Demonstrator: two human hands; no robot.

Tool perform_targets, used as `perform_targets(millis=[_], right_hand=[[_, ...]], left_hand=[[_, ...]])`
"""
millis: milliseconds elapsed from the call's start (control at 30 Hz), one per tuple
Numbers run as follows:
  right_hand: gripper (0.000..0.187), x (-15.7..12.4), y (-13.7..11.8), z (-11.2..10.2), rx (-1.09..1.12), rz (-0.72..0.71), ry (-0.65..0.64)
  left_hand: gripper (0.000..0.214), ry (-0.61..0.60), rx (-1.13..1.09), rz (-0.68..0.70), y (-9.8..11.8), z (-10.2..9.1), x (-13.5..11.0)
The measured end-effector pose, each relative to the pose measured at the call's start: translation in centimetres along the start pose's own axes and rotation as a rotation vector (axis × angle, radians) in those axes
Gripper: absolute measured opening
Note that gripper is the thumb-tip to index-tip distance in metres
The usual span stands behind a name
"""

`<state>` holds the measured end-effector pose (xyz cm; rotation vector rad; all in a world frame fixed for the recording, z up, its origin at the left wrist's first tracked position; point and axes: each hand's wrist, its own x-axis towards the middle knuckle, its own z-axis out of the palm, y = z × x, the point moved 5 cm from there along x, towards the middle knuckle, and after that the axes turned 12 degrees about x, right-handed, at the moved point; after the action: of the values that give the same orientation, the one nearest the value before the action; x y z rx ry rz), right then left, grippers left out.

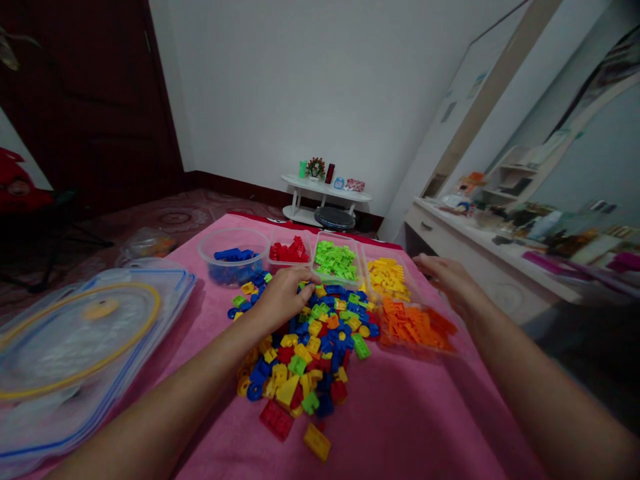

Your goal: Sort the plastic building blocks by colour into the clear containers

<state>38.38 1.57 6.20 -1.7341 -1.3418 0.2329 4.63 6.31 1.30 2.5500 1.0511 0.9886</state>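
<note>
Nearest the lens, a yellow brick (pixel 317 441) and a red brick (pixel 276 419) lie loose at the lower centre of the pink surface (pixel 425 427), just below the pile of mixed bricks (pixel 305 353). That pile fills the middle of the frame: small plastic pieces in blue, yellow, red, green and orange, heaped at random. They look light, hard and smooth, so a piece would likely slip unless pinched across its short sides with fingertips. The left hand (pixel 283 297) rests on the pile's upper edge, fingers curled down among the bricks; whether it grips one I cannot tell. The right hand (pixel 447 277) hovers open and holds nothing, just above the orange bricks (pixel 415 327) at centre right. Behind the pile stand tubs of blue (pixel 234 257), red (pixel 290 251), green (pixel 336 260) and yellow (pixel 386 275) bricks. Clear lids (pixel 75 347) lie stacked at lower left.
</note>
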Motion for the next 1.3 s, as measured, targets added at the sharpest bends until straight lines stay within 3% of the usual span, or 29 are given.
perform_targets(millis=[100, 233, 300, 433, 533, 667, 800, 867, 1000, 1167, 1300], right_hand=[[0.036, -2.8, 1.3, -1.6, -0.113, 0.066, -0.06], [0.033, -6.5, 2.2, -3.1, -0.298, 0.038, -0.07], [0.035, -8.0, 2.2, -2.8, -0.308, 0.022, -0.096], [0.036, -10.0, 2.0, -0.4, -0.321, 0.006, -0.267], [0.029, -10.0, 1.8, 0.2, -0.372, -0.024, -0.342], [0.019, -9.0, 1.3, -0.7, -0.387, -0.081, -0.432], [0.027, -7.9, 1.4, -2.5, -0.437, -0.011, -0.236], [0.032, -7.9, 1.6, -2.7, -0.468, -0.009, -0.202], [0.026, -8.6, 1.8, -1.2, -0.468, 0.001, -0.4], [0.025, -8.4, -1.9, 0.2, -0.435, -0.067, -0.278], [0.024, -8.9, -7.1, 4.6, -0.115, -0.139, -0.431]], left_hand=[[0.025, -0.007, 0.01, 0.007, -0.1, 0.3, 0.0], [0.024, -0.008, 0.011, 0.001, 0.0, 0.5, 0.0], [0.024, -0.016, 0.003, 0.003, 0.3, 0.5, -0.1], [0.024, -0.035, -0.027, 0.016, 0.9, 0.4, -0.2], [0.024, -0.027, -0.033, 0.015, 0.9, 0.3, -0.2], [0.024, -0.016, -0.012, 0.002, 0.5, 0.2, -0.1], [0.025, -0.028, -0.008, 0.0, 0.3, 0.1, 0.0], [0.025, -0.028, -0.014, 0.002, 0.4, 0.0, 0.0], [0.025, -0.021, -0.031, 0.001, 0.5, -0.1, 0.0], [0.028, -0.024, -0.047, 0.001, 0.4, -0.7, 0.2], [0.028, -0.056, -0.042, -0.003, -0.5, -1.3, 0.4]])
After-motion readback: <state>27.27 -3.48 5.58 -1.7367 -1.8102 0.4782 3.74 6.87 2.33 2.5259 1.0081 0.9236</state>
